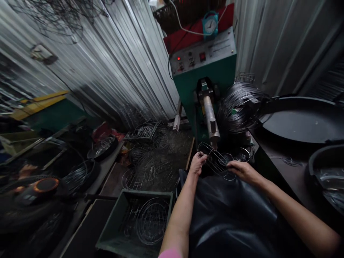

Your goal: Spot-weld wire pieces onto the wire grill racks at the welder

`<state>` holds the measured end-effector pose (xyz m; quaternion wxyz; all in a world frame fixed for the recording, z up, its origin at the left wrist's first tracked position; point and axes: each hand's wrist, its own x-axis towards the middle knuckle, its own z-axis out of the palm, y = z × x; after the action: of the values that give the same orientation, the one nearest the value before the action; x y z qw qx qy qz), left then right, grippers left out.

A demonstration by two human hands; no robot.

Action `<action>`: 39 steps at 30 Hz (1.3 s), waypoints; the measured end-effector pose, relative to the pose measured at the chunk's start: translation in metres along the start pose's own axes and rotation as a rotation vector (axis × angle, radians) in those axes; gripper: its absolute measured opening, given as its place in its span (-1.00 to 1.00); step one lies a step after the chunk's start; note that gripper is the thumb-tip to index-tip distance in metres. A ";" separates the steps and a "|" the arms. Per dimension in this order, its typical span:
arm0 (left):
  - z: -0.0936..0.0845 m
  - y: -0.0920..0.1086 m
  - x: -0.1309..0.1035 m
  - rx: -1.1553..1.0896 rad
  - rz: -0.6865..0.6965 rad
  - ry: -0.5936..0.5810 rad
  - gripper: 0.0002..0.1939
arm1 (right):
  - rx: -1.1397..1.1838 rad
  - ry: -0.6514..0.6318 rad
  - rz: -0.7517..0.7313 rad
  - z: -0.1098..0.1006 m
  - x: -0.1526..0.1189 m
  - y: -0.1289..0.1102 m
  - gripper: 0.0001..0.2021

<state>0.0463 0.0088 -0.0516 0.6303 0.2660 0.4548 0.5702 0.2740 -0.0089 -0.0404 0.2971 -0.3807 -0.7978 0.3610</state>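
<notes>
Between my hands is a wire frame (214, 160) of thin bent metal, with rounded ends and long parallel wires. My left hand (199, 162) pinches its left side, fingers closed. On the other side my right hand (243, 170) grips its right edge between thumb and fingers. Just above the frame is the metal electrode arm (211, 120) of a green welding machine (185, 87), its tip close to the wires; whether they touch I cannot tell. Round wire pieces (242, 154) lie in a dark container behind my right hand. A black apron (231, 215) covers my lap.
A green crate (107, 236) at lower left holds round wire racks (152, 220). A wire coil (242, 107) stands right of the machine, beside a large black pan (298, 123) and a black tub (317, 161). Wire parts (150, 165) cover the floor. At far left shows another person's hand (27, 170).
</notes>
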 end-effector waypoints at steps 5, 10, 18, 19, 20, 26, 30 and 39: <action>0.003 -0.005 0.000 -0.033 0.035 -0.028 -0.50 | 0.001 -0.026 0.025 -0.005 -0.004 0.007 -0.74; 0.009 -0.008 0.002 -0.034 0.054 -0.016 -0.50 | 0.021 -0.006 0.077 -0.009 -0.006 0.012 -0.73; 0.013 -0.006 0.006 -0.008 0.032 0.020 -0.50 | 0.049 -0.008 0.127 -0.009 -0.002 0.014 -0.69; 0.013 -0.005 0.007 -0.001 0.023 0.022 -0.51 | 0.060 -0.004 0.134 -0.009 -0.003 0.014 -0.68; 0.012 -0.006 0.006 0.009 0.019 0.022 -0.51 | 0.074 0.002 0.143 -0.009 -0.003 0.013 -0.66; 0.008 -0.038 -0.027 0.319 0.330 0.096 -0.28 | 0.176 0.121 0.166 -0.002 -0.008 0.008 -0.59; 0.012 -0.076 -0.052 0.631 0.497 0.059 -0.09 | 0.199 0.240 0.159 0.012 -0.019 0.010 -0.62; 0.007 -0.083 -0.036 0.802 0.654 0.042 -0.34 | 0.228 0.425 0.154 0.036 -0.032 0.012 -0.67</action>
<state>0.0940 -0.0420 -0.1092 0.2584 0.6032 0.5434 0.5235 0.2684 -0.0422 -0.0766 0.4710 -0.4716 -0.6403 0.3819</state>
